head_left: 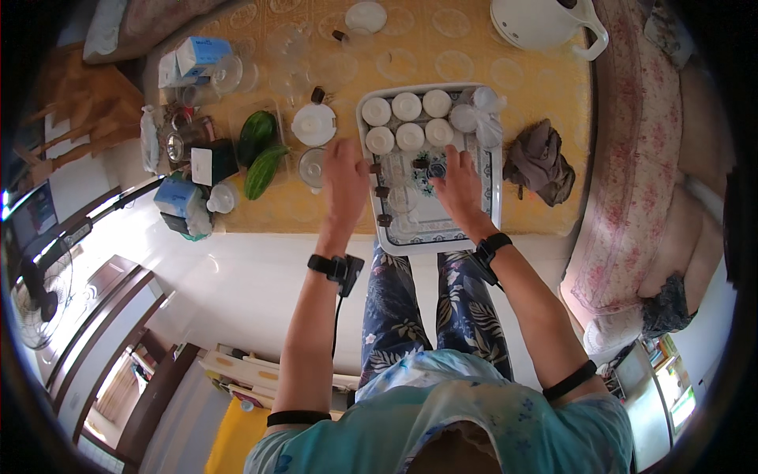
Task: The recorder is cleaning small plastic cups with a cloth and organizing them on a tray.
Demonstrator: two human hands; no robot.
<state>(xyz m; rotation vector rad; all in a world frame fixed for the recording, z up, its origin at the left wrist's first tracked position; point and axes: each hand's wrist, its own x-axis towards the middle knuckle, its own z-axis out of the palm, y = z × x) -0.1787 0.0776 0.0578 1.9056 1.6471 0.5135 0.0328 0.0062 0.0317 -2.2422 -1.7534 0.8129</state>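
A white-rimmed tray [496, 201] with a patterned floor stands at the table's near edge. Several white cups [409, 137], seemingly upside down, fill its far part in two rows, beside a clear plastic bag [487, 115] of round white things. Clear glass cups [403, 197] with brown handles stand in its near left part. My left hand [346, 178], slightly blurred, is over the tray's left edge beside a glass jar [312, 168]; whether it holds anything cannot be told. My right hand [459, 188] is above the tray's middle, fingers bent, near a small brown handle [421, 163]; its grip is unclear.
Left of the tray are a white lid [314, 125], two green cucumbers [265, 172] in a clear container, tissue packs [204, 55] and glassware. A crumpled brown cloth [540, 161] lies to the right. At the far right stands a white kettle-like vessel [536, 22].
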